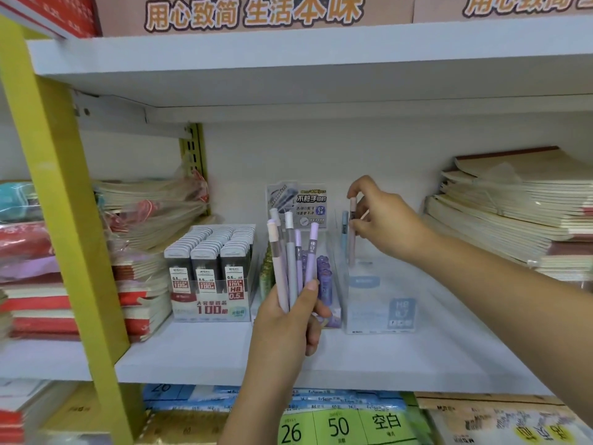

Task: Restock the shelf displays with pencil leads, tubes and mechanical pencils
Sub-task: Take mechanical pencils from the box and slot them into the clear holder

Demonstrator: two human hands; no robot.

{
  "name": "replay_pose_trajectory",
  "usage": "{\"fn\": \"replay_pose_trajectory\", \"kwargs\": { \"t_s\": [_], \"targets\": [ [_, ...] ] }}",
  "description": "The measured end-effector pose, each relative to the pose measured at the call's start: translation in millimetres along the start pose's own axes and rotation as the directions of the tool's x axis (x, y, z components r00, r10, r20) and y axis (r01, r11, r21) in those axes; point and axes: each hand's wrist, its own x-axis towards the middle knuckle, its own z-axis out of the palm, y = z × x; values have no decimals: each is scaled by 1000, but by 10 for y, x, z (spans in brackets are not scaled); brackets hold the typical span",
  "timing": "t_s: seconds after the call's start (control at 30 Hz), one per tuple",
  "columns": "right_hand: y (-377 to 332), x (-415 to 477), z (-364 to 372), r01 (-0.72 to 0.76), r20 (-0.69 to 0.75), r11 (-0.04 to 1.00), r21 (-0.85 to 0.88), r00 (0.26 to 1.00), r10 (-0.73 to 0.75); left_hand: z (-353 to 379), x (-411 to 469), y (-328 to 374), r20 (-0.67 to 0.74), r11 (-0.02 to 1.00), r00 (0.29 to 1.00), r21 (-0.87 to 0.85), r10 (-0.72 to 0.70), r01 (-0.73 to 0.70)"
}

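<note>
On the white middle shelf point(208, 351) of a stationery rack, a person is partway through filling a clear display box point(378, 303). The right hand point(385, 220) pinches a pale pink tube point(352, 226) near its cap, fingers and thumb curled on it. It is held upright at the box's back left corner, just beside a blue tube point(344, 232) standing there. The left hand point(288, 329) clasps a fanned bundle of pastel tubes point(290, 252) — lilac, grey, pink — in front of the middle display point(324, 277).

I judge this the placing step: next, the pink tube needs lowering straight down and letting go, then another drawn from the bundle. Whether its tip already rests on the box floor is hard to tell through the clear plastic. The box label is blurred, and I cannot say whether these are lead tubes or slim pencils.
</note>
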Motion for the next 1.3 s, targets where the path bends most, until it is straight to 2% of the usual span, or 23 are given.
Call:
{"fn": "replay_pose_trajectory", "kwargs": {
  "t_s": [0.67,1.0,1.1,1.23,1.3],
  "targets": [
    [41,-72,88,-112,-95,983,146,987,127,-4,-21,-3,13,1000,1000,-5,-24,24],
    [51,-85,98,-130,-114,981,142,983,147,-10,-24,-6,21,1000,1000,8,-12,11],
    [51,-74,99,-150,-59,985,81,986,155,-11,-23,-9,29,1000,1000,15,-11,11],
    [43,-48,90,-164,24,977,-133,985,169,-21,-19,-13,43,1000,999,-3,-12,12],
    [25,-34,72,-181,62,967,-181,979,195,-32,-22,-16,48,1000,999,12,-9,9]
  ]
}}
